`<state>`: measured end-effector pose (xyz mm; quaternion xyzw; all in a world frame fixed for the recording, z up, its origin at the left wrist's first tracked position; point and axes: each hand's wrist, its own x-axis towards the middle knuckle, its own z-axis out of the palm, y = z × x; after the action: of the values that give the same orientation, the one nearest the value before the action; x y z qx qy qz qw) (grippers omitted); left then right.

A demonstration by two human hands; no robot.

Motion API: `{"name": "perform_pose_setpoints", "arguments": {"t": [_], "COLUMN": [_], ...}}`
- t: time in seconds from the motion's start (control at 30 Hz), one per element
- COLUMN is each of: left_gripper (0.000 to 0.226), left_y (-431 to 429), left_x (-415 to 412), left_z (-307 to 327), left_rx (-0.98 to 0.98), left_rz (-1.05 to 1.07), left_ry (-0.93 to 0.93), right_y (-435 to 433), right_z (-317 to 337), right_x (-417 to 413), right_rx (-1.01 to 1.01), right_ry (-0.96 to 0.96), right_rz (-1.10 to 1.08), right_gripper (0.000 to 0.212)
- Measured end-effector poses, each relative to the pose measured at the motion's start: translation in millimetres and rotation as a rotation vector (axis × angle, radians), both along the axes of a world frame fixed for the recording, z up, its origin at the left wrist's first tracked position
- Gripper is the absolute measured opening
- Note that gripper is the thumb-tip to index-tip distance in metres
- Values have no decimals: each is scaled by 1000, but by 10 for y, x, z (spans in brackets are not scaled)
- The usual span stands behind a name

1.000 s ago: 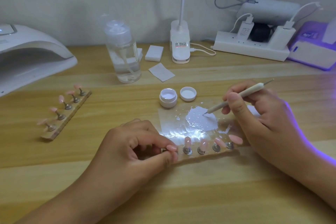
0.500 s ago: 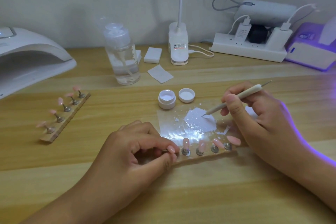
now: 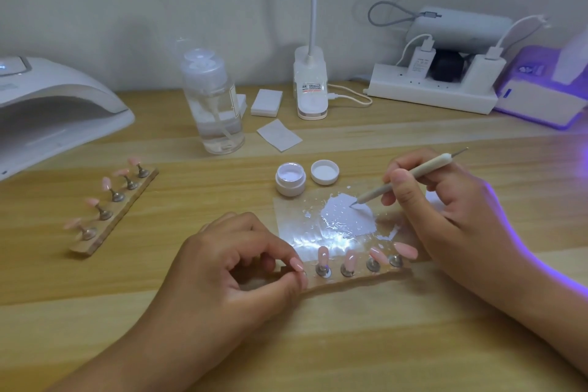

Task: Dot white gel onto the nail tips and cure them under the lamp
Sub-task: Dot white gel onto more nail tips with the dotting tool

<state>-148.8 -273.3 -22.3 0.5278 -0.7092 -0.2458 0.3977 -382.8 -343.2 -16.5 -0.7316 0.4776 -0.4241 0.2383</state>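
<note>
A: Where's my right grip (image 3: 451,219)?
B: Clamped on the tool (image 3: 410,178), point touching the gel (image 3: 346,216) smear.
A: And my left grip (image 3: 229,264)?
B: I see it pinching the strip (image 3: 359,277) at its left end on the tabletop (image 3: 350,344), four tips (image 3: 350,259) just beside it; lamp (image 3: 54,111) well apart, far left.

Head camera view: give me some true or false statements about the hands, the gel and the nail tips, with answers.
1. The right hand holds a dotting tool whose tip meets the white gel patch. True.
2. The gel jar is closed. False: its lid lies beside it.
3. The left hand pinches the left end of the near nail strip. True.
4. The far nail strip sits inside the curing lamp. False: it lies on the table, outside the lamp.
</note>
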Motion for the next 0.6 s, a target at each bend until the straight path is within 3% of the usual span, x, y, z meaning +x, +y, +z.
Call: {"name": "perform_pose_setpoints", "arguments": {"t": [0.13, 0.33, 0.43, 0.6], "left_gripper": [12, 13, 13, 10], "left_y": [9, 29, 39, 78], "left_x": [-2, -34, -46, -60], "left_z": [8, 45, 58, 90], "left_rx": [-23, -142, -203, -220], "left_rz": [5, 22, 32, 46], "left_ry": [-11, -178, -214, -114], "right_y": [-5, -22, -18, -42], "right_z": [0, -19, -11, 98], "right_x": [-2, -27, -34, -44], "right_rx": [-9, -68, -86, -93], "right_ry": [-1, -26, -194, -444], "right_rz": [-7, -34, -35, -63], "right_gripper": [15, 17, 17, 17]}}
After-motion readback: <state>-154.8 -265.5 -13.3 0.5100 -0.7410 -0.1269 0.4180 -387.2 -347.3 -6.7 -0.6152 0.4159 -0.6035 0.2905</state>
